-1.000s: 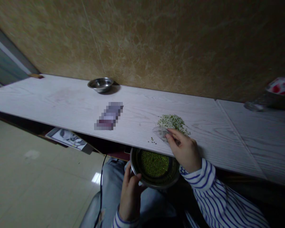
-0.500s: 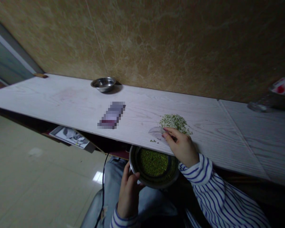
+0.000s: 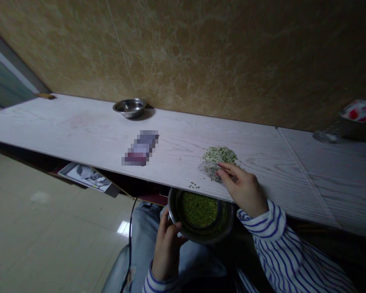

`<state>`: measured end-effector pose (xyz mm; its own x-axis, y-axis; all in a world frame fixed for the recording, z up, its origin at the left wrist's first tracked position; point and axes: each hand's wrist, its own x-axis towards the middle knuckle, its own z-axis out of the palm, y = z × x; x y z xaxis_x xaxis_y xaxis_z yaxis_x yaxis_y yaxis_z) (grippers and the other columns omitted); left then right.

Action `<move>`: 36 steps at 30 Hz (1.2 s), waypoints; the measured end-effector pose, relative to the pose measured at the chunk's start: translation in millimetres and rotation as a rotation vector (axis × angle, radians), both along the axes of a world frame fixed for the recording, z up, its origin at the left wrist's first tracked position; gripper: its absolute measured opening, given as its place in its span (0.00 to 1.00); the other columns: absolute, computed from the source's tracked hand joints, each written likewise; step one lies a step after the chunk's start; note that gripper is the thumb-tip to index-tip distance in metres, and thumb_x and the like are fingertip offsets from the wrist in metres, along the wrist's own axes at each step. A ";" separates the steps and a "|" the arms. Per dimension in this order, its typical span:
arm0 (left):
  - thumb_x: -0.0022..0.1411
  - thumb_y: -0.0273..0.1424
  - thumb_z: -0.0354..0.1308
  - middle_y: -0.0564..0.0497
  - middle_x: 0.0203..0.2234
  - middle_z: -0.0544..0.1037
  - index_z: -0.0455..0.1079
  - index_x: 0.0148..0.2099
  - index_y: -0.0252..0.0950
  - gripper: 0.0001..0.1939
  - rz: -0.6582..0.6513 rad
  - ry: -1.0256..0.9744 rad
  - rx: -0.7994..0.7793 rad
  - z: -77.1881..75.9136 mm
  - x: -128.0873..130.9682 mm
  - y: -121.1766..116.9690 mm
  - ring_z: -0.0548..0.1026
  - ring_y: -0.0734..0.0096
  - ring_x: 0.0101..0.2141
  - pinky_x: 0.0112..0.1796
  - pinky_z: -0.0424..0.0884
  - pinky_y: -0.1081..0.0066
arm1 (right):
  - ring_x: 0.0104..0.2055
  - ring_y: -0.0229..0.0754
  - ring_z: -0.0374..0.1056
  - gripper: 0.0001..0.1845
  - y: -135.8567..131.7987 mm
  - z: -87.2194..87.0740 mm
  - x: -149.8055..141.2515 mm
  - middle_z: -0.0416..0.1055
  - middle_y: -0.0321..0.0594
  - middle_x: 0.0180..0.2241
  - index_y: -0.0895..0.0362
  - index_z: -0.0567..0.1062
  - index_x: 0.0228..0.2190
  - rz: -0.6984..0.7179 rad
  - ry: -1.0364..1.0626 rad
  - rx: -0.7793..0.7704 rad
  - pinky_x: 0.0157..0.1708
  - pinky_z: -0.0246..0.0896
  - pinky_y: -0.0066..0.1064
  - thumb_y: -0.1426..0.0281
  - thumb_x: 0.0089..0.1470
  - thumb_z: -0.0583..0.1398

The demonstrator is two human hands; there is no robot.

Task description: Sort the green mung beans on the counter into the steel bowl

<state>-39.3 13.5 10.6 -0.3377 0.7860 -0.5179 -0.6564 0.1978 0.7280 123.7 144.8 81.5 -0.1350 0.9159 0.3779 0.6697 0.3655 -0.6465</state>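
My left hand point(image 3: 167, 248) grips the rim of a steel bowl point(image 3: 225, 226) of green mung beans point(image 3: 199, 209), held below the front edge of the white wooden table point(image 3: 79, 130). My right hand point(image 3: 244, 189) rests on the table and pinches a small clear plastic scoop point(image 3: 209, 170) at the near side of a pile of green beans point(image 3: 219, 154). A few loose beans point(image 3: 194, 186) lie near the table edge.
An empty steel bowl point(image 3: 129, 107) stands at the back by the brown wall. A blurred flat object point(image 3: 140, 148) lies mid-table. A red and white packet point(image 3: 358, 110) and a clear item point(image 3: 323, 136) sit at far right. Papers point(image 3: 87, 176) lie on a shelf under the table.
My right hand moved the clear scoop left toward the table edge, then back right against the bean pile. The left hand stays on the bowl.
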 end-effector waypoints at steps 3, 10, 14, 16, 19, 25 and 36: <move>0.46 0.34 0.60 0.42 0.48 0.73 0.64 0.56 0.40 0.32 0.007 -0.004 -0.006 0.6 1.7 0.3 0.72 0.54 0.42 0.30 0.71 0.64 | 0.36 0.45 0.77 0.14 -0.1 -1.8 -3.1 0.81 0.42 0.36 0.54 0.79 0.42 0.001 -0.035 -0.018 0.35 0.72 0.35 0.67 0.56 0.58; 0.48 0.34 0.59 0.44 0.52 0.70 0.62 0.58 0.42 0.32 -0.016 0.008 0.009 -5.4 1.4 -1.0 0.70 0.53 0.45 0.30 0.73 0.65 | 0.36 0.45 0.77 0.14 -8.9 -5.7 4.3 0.80 0.42 0.37 0.54 0.78 0.43 0.039 0.029 -0.053 0.36 0.73 0.34 0.67 0.56 0.58; 0.47 0.34 0.60 0.43 0.51 0.70 0.63 0.57 0.41 0.32 -0.007 0.003 0.004 -8.2 2.6 -0.9 0.70 0.54 0.44 0.29 0.73 0.65 | 0.37 0.46 0.77 0.15 -20.5 -6.1 23.6 0.80 0.44 0.38 0.55 0.78 0.43 -0.065 0.048 -0.029 0.37 0.73 0.35 0.65 0.55 0.59; 0.47 0.34 0.60 0.43 0.50 0.70 0.63 0.57 0.41 0.33 -0.001 0.003 0.004 -7.9 3.6 -0.5 0.71 0.53 0.44 0.30 0.73 0.65 | 0.35 0.46 0.77 0.15 -27.2 -5.2 31.1 0.81 0.44 0.35 0.56 0.79 0.42 -0.114 0.024 -0.013 0.36 0.73 0.35 0.64 0.55 0.59; 0.47 0.34 0.60 0.42 0.50 0.70 0.63 0.58 0.40 0.33 0.005 0.014 0.002 -7.4 4.6 -0.2 0.71 0.53 0.44 0.30 0.73 0.64 | 0.33 0.46 0.77 0.15 -33.3 -4.2 36.0 0.81 0.44 0.33 0.57 0.79 0.41 -0.144 -0.010 0.002 0.33 0.73 0.34 0.64 0.55 0.59; 0.48 0.33 0.60 0.42 0.52 0.70 0.62 0.59 0.40 0.33 -0.026 0.000 0.009 -5.4 5.1 -0.4 0.70 0.52 0.45 0.30 0.73 0.64 | 0.33 0.46 0.77 0.15 -31.2 -4.6 32.4 0.81 0.44 0.34 0.57 0.80 0.42 -0.131 -0.066 0.035 0.35 0.73 0.34 0.65 0.55 0.59; 0.50 0.33 0.59 0.43 0.53 0.69 0.62 0.58 0.40 0.31 -0.039 0.001 0.029 -2.6 6.4 -1.0 0.68 0.52 0.47 0.30 0.73 0.64 | 0.34 0.46 0.77 0.15 -36.5 -2.0 36.0 0.81 0.45 0.34 0.57 0.79 0.42 -0.124 -0.037 -0.005 0.37 0.72 0.35 0.65 0.55 0.59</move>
